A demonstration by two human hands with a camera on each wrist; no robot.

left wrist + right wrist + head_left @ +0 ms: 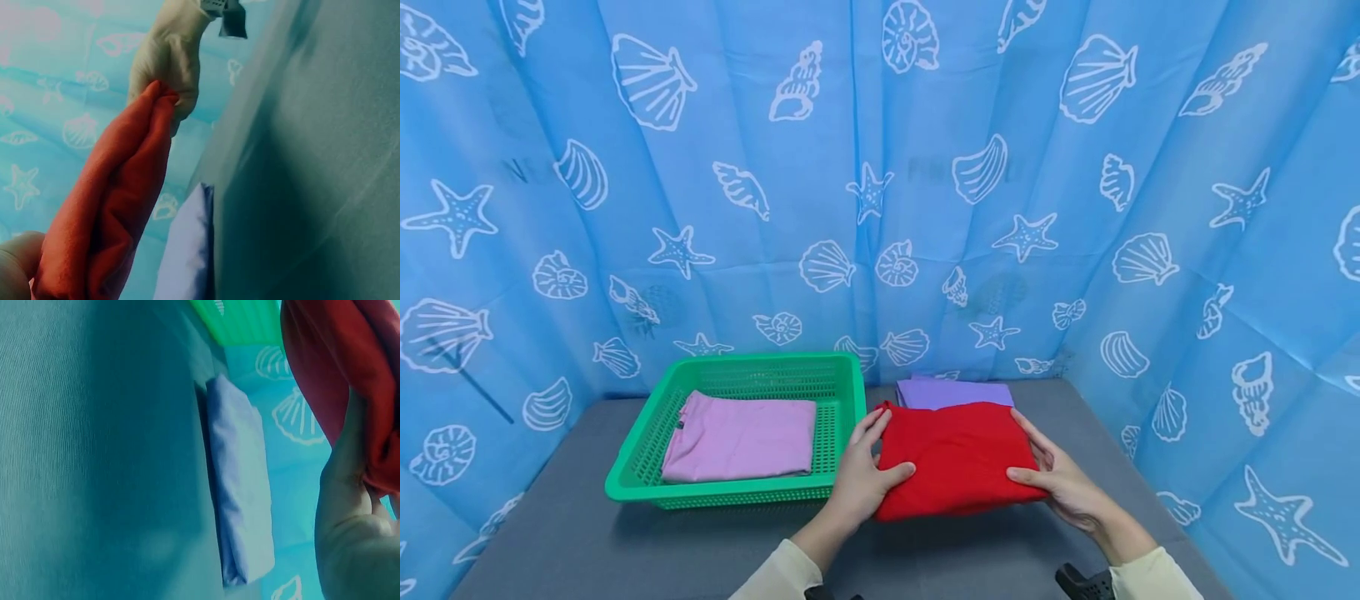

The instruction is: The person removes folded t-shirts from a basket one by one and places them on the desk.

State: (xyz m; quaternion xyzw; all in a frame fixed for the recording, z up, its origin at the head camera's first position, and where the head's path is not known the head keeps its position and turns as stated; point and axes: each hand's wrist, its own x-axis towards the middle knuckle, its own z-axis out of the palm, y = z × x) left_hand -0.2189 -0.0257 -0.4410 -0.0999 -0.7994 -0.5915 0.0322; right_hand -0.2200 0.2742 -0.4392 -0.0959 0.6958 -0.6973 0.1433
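Note:
Both hands hold a folded red cloth point(958, 458) by its two short sides, lifted above the grey table. My left hand point(863, 475) grips the left side with its thumb on top, beside the green basket. On the right side, my right hand point(1063, 483) pinches the cloth between thumb and fingers. The wrist views show the cloth's folded layers point(112, 206) hanging clear of the table. Behind it lies a folded purple cloth point(955, 393), partly hidden in the head view; in the right wrist view this purple cloth point(240, 487) rests flat on the table.
A green plastic basket point(625, 454) with perforated walls stands to the left on the grey table point(572, 542). Inside it lies a folded pink cloth point(741, 437). A blue curtain point(880, 242) with white shell prints hangs behind the table and along its sides.

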